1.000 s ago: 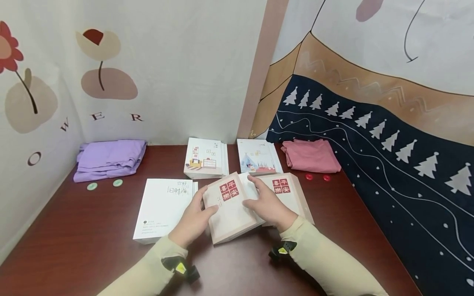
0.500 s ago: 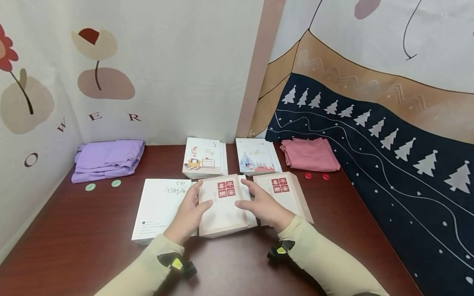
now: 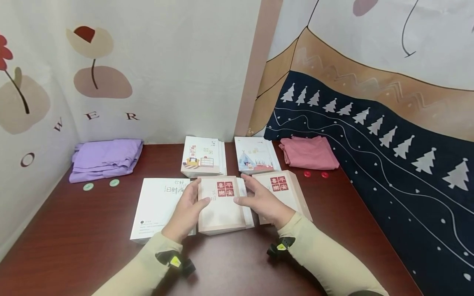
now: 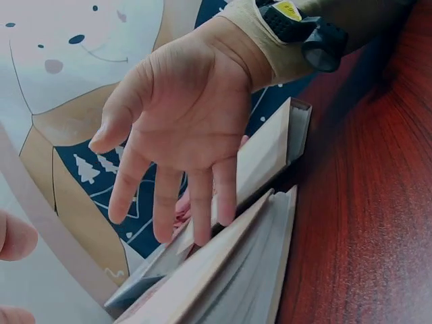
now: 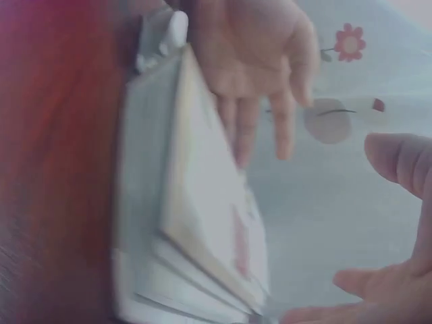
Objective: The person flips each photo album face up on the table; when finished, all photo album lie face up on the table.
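Observation:
A beige book [image 3: 221, 205] with red seal squares on its cover lies flat on the dark red table [image 3: 85, 238]. My left hand [image 3: 186, 206] touches its left edge with straight fingers and the thumb near the cover. My right hand [image 3: 260, 202] rests against its right edge, fingers spread and straight. The left wrist view shows the right hand [image 4: 182, 128] with its fingertips at the book's side [image 4: 233, 277]. The right wrist view, blurred, shows the left hand [image 5: 250, 61] beside the book [image 5: 209, 223].
A white book [image 3: 157, 205] lies to the left and a second beige book [image 3: 285, 193] to the right. Two illustrated books [image 3: 203, 156] [image 3: 255, 155] lie behind. Purple cloth [image 3: 105, 159] with two green buttons [image 3: 87, 186] sits back left, pink cloth [image 3: 308, 153] with two red buttons [image 3: 306, 174] back right.
The beige book, held askew a second ago, now lies square between the white book and the second beige book. Both hands have shifted to its side edges.

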Tool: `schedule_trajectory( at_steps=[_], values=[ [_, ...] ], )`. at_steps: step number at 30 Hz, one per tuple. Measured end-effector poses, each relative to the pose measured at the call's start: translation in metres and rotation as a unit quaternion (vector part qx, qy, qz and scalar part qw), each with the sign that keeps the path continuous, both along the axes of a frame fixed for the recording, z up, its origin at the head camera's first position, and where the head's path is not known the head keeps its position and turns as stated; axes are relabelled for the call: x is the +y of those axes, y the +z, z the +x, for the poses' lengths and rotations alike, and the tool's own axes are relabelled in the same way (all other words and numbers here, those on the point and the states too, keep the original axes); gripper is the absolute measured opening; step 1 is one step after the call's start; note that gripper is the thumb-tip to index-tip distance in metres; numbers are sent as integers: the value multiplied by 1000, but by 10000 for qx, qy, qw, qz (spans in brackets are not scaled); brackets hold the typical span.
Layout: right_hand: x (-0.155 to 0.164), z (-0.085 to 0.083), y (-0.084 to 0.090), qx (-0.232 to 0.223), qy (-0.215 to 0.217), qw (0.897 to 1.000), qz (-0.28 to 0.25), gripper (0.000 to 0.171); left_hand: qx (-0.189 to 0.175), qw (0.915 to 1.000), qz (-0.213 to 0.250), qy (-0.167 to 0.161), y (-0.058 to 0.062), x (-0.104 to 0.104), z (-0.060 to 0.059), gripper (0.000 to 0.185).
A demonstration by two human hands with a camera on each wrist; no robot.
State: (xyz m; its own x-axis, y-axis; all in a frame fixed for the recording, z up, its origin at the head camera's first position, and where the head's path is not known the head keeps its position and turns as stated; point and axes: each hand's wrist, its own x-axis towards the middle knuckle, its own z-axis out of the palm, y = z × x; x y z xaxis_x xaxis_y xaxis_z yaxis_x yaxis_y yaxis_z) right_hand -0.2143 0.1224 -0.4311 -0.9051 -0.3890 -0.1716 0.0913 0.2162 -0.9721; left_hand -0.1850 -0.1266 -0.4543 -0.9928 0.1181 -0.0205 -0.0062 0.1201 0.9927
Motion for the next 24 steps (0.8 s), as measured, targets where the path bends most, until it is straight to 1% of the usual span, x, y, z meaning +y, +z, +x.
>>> schedule_trajectory(
  at_steps=[4, 8, 11, 13, 16, 19, 21, 24],
  values=[
    [24, -6, 20, 249, 64, 9992, 291, 85, 93, 9998, -163, 63, 7, 3, 3, 71],
    [52, -16, 40, 740, 135, 9955, 571, 77, 301, 9990, -302, 142, 14, 11, 9, 69],
    [74, -23, 51, 881, 173, 9926, 824, 72, 513, 9983, -290, 48, 15, 22, 12, 67],
    [86, -28, 55, 905, 163, 9912, 949, 69, 611, 9977, -284, -96, 15, 31, 13, 67],
    [104, -37, 56, 913, 115, 9893, 1129, 65, 673, 9967, -251, -375, 13, 47, 11, 65],
    [120, -46, 52, 882, 130, 9881, 1256, 62, 655, 9956, -192, -641, 12, 65, 8, 62],
    [130, -51, 47, 832, 167, 9869, 1373, 60, 567, 9954, -137, -762, 11, 76, 5, 61],
    [144, -57, 41, 688, 270, 9864, 1466, 59, 319, 9958, -129, -848, 11, 92, 0, 59]
  ],
)
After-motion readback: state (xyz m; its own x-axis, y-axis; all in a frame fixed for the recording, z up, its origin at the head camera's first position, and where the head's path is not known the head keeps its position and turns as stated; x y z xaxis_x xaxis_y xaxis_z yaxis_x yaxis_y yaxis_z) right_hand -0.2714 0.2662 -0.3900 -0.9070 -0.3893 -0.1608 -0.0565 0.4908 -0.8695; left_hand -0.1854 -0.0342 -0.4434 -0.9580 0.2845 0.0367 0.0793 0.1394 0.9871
